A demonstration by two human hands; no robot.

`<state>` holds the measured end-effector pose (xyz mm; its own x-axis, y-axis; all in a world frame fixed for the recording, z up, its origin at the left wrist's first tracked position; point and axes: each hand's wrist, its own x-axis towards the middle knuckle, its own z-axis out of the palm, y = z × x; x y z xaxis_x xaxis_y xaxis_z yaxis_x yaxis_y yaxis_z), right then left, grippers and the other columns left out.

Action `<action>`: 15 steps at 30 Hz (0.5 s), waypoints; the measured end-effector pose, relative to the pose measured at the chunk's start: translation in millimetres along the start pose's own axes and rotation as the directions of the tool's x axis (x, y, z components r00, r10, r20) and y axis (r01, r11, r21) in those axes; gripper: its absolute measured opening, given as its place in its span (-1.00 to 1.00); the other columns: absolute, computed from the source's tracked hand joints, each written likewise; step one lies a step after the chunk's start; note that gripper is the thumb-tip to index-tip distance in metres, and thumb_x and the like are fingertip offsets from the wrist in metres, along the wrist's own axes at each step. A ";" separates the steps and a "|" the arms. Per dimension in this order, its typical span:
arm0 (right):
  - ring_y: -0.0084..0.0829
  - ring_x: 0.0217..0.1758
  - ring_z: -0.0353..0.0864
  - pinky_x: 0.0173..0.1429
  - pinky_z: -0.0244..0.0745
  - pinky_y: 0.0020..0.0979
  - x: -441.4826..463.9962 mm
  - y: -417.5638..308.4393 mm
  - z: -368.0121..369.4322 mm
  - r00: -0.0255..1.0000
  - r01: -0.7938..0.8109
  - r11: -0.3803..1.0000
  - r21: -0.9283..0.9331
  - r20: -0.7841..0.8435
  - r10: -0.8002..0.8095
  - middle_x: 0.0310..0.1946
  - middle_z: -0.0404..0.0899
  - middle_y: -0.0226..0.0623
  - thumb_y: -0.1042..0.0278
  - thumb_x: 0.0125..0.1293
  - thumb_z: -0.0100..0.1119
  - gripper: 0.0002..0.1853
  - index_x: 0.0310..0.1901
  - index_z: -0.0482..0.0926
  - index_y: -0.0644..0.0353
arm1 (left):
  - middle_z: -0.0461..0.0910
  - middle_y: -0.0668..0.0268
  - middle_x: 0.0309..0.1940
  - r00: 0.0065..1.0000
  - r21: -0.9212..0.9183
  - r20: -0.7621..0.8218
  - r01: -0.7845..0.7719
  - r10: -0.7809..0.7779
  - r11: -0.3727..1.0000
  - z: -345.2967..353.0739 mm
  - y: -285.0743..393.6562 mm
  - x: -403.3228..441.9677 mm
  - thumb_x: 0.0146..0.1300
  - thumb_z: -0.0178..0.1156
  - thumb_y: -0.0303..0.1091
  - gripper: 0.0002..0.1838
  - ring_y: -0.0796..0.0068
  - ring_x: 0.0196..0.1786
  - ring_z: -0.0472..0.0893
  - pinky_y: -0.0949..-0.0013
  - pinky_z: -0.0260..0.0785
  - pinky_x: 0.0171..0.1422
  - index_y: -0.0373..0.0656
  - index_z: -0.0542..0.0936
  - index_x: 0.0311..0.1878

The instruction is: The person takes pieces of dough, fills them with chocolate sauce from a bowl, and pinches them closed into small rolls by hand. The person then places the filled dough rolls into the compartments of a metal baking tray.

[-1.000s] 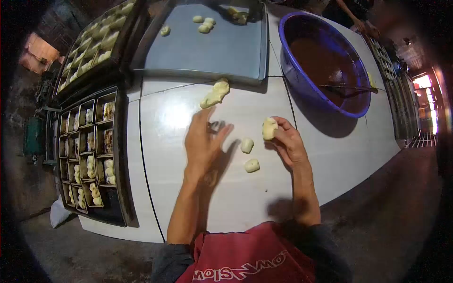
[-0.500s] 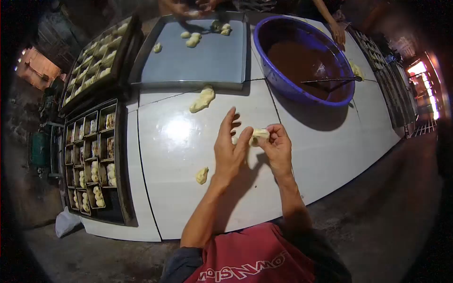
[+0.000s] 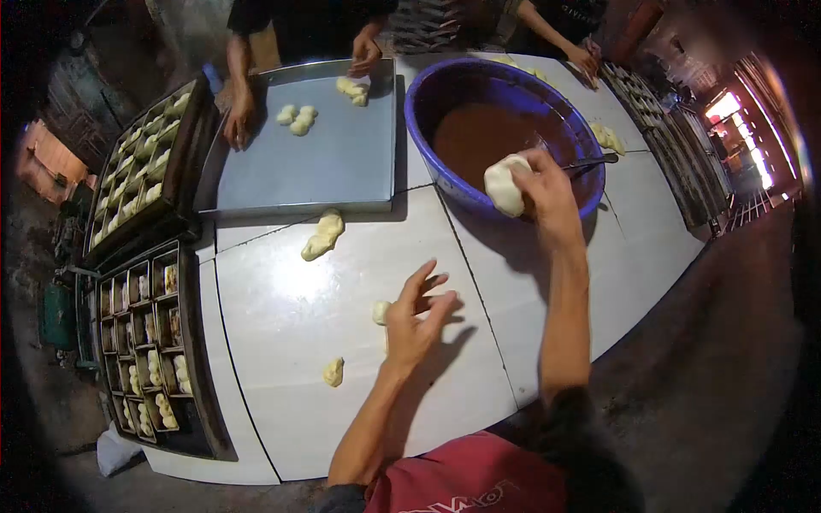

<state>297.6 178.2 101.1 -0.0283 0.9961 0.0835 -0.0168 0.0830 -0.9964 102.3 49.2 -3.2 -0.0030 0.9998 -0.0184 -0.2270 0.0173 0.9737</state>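
My right hand [image 3: 547,192] grips a flattened piece of dough [image 3: 506,185] between thumb and fingers, at the near rim of a purple basin [image 3: 421,107]. Inside the basin is a brown filling [image 3: 483,132], with a dark-handled utensil [image 3: 596,160] leaning on the right rim. My left hand [image 3: 417,321] hovers over the white table with fingers apart and nothing in them. Beside it lies a small dough ball [image 3: 380,313], partly hidden by the hand. A little dough lump [image 3: 333,372] sits to the left, and a longer dough piece [image 3: 323,236] lies near the metal tray.
A shallow metal tray [image 3: 299,179] holds dough balls, and a co-worker's hands [image 3: 240,118] reach into it. Another person's hand [image 3: 585,61] is behind the basin. Racks of baking tins [image 3: 154,346] with dough line the left; more tins [image 3: 637,103] stand at right.
My right hand has moved up and right from beside my left hand to the basin, carrying the dough. The left hand stays open over the table. The view has shifted.
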 end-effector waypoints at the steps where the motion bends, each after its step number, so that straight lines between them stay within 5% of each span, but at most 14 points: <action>1: -0.54 -0.22 0.60 -0.12 0.49 -0.44 25.4 4.6 -16.3 0.997 -0.030 0.974 -0.223 0.059 0.045 -0.26 0.62 -0.33 0.26 0.41 0.17 -0.77 -0.08 0.54 0.25 | 0.64 0.05 0.06 0.999 0.066 -0.033 0.003 -0.001 0.998 -9.1 -1.7 -0.3 0.33 0.33 -0.37 -0.45 0.39 -0.07 0.71 0.38 0.58 -0.03 -0.26 0.43 0.34; 3: -0.43 -0.19 0.60 -0.07 0.48 -0.34 67.4 37.8 -41.6 0.973 0.032 0.837 -0.546 0.209 0.099 -0.21 0.66 -0.30 0.29 0.34 0.12 -0.77 -0.12 0.58 0.28 | 0.69 0.12 -0.03 0.995 0.205 -0.097 0.019 0.001 0.979 -24.6 2.7 -0.7 0.35 0.31 -0.36 -0.59 0.44 -0.10 0.70 0.40 0.56 -0.07 -0.26 0.56 0.23; 6: -0.53 -0.17 0.55 -0.05 0.46 -0.41 91.1 71.9 -50.2 0.860 0.124 0.402 -0.907 0.301 0.413 -0.25 0.61 -0.40 0.25 0.36 0.15 -0.76 -0.14 0.61 0.26 | 0.67 0.16 -0.03 0.983 0.485 -0.161 0.005 0.084 0.874 -43.0 16.1 -0.6 0.32 0.32 -0.31 -0.65 0.36 -0.17 0.71 0.36 0.56 -0.12 -0.22 0.62 0.12; 7: -0.45 -0.17 0.55 -0.02 0.46 -0.34 88.8 78.4 -51.9 0.807 0.226 0.437 -0.870 0.419 0.416 -0.25 0.63 -0.33 0.19 0.33 0.16 -0.71 -0.12 0.62 0.27 | 0.66 0.18 -0.02 0.976 0.617 -0.153 -0.029 0.155 0.787 -49.9 15.4 0.3 0.31 0.33 -0.30 -0.69 0.31 -0.21 0.71 0.33 0.55 -0.15 -0.19 0.65 0.07; 9: -0.37 -0.13 0.59 0.01 0.46 -0.31 91.4 84.9 -58.8 0.797 0.055 0.477 -0.877 0.327 0.508 -0.21 0.65 -0.24 0.18 0.32 0.16 -0.68 -0.08 0.62 0.27 | 0.63 0.20 -0.09 0.961 0.785 -0.110 -0.074 0.256 0.615 -63.1 7.3 2.8 0.27 0.32 -0.22 -0.75 0.16 -0.24 0.67 0.24 0.52 -0.15 -0.12 0.69 -0.07; 11: -0.32 -0.09 0.61 0.05 0.46 -0.29 86.3 62.1 -44.0 0.791 -0.059 0.490 -0.870 0.259 0.554 -0.19 0.67 -0.19 0.17 0.33 0.15 -0.67 -0.08 0.63 0.28 | 0.63 0.09 -0.06 0.997 0.773 -0.061 0.020 0.043 0.635 -72.2 3.6 4.3 0.27 0.28 -0.24 -0.73 0.10 -0.17 0.68 0.20 0.52 -0.06 -0.21 0.69 -0.07; 14: -0.26 -0.06 0.63 0.06 0.47 -0.19 81.6 62.0 -44.0 0.817 0.096 0.378 -0.921 0.290 0.498 -0.14 0.69 -0.17 0.15 0.31 0.17 -0.67 -0.06 0.67 0.21 | 0.67 -0.01 -0.20 0.983 0.762 0.013 0.110 -0.185 0.638 -78.5 8.2 12.8 0.24 0.26 -0.26 -0.71 0.01 -0.08 0.68 0.15 0.52 0.03 -0.26 0.71 -0.08; 15: -0.33 -0.13 0.61 -0.01 0.46 -0.25 79.2 55.4 -43.9 0.832 0.038 0.485 -0.874 0.296 0.469 -0.20 0.67 -0.23 0.16 0.32 0.17 -0.70 -0.11 0.66 0.21 | 0.68 -0.01 -0.19 0.980 0.745 0.084 0.058 -0.180 0.664 -87.5 5.3 13.4 0.23 0.27 -0.26 -0.69 0.01 -0.06 0.68 0.14 0.52 0.04 -0.23 0.70 -0.03</action>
<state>338.3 263.0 51.8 -0.3274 0.8590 -0.3935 0.8642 0.1038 -0.4924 15.9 62.0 -18.2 0.1200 0.9774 -0.1742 0.5747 0.0747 0.8149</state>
